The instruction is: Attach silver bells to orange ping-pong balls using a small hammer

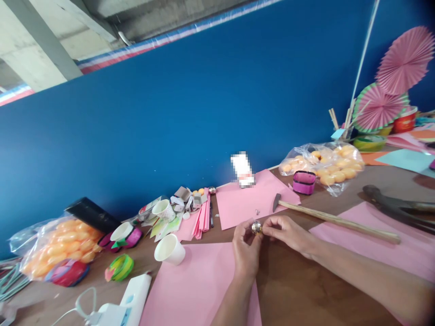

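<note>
Above the brown table (299, 294), just off the right edge of the near pink sheet (193, 290), the person's two hands meet around a small shiny metallic ball (256, 227). The left hand (245, 251) grips it between thumb and forefinger, while the right hand (285, 232) brings thumb and forefinger to its side; whether those fingertips pinch something tiny or merely touch the ball, I cannot tell. Such a smooth, rounded surface probably slips easily, so the left hand does best to hold firmly without squeezing and leave the worked side uncovered, letting the right fingers make small, light movements. Keeping both wrists low and steady would help, as would working over the table, where a dropped piece is easily found. Tiny bits (257, 212) lie on the far pink sheet (238, 206) just beyond the fingers, so sleeves and knuckles should clear them, and also the hammer (336, 220) lying to the right.
</note>
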{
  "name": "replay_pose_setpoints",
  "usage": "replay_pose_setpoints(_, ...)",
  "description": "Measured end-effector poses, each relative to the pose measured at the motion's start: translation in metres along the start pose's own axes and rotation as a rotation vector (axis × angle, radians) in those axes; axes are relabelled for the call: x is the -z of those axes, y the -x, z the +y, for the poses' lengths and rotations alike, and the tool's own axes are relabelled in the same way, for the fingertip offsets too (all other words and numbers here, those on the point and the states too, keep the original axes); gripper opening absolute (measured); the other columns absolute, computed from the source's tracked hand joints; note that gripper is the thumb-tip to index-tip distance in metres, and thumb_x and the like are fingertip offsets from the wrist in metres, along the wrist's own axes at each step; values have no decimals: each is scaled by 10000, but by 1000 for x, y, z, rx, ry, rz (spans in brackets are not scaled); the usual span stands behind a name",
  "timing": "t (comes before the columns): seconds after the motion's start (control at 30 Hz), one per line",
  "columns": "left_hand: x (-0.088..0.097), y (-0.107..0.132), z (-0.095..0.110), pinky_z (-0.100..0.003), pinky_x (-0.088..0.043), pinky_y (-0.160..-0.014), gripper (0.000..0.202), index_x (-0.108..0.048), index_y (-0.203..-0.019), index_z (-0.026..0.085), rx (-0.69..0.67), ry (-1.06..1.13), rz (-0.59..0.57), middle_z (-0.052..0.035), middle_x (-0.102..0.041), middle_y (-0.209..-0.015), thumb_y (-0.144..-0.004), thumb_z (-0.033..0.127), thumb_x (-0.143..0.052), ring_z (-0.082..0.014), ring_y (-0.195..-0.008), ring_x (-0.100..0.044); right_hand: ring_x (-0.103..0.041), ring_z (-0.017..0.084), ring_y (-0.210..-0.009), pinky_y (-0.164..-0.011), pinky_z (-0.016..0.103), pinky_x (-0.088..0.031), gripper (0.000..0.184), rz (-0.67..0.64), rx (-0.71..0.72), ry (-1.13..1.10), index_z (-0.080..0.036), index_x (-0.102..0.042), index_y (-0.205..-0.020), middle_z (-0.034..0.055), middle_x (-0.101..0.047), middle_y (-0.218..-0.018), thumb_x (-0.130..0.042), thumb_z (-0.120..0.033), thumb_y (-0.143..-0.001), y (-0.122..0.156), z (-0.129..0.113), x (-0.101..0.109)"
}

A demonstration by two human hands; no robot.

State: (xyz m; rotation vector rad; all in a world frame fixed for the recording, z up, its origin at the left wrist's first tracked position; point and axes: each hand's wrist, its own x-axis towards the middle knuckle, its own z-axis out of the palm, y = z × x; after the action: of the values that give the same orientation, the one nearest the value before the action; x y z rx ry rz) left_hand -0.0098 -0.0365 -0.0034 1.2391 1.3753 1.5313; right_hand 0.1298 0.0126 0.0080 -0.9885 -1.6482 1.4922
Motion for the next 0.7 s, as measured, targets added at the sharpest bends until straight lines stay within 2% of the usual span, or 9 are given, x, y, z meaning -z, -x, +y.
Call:
replay_pose_setpoints(0.27, -1, 1, -1, -341, -467, -842, 320, -610, -997, 180, -25, -18, -18, -86, -620, -1018, -681, 131, -628, -213, -970, -578, -538, 116, -638, -617, 242, -452, 205, 15, -25, -75, -136, -601, -675, 6, -608, -672, -638, -335, -707, -1, 3, 0)
replay_pose_setpoints(0.4, -1, 1, 0, -339, -469, -846, 322, -610, -1007, 183, -3, -12, -35, -93, -604, -1049, -688, 137, -622, -214, -985, -571, -539, 101, -572, -579, 232, -448, 206, 31, -69, -86, -132, -599, -668, 6, -622, -622, -647, -330, -698, 1, 2, -1)
replay_pose_setpoints(0.7, -1, 3, 4, -341, -471, -847, 317, -618, -1017, 190, 30, -55, -47, -91, -587, -1041, -702, 157, -607, -208, -973, -574, -607, 126, -615, -609, 253, -493, 236, 40, -127, -92, -132, -606, -720, 33, -674, -658, -654, -362, -695, 0, 9, 0)
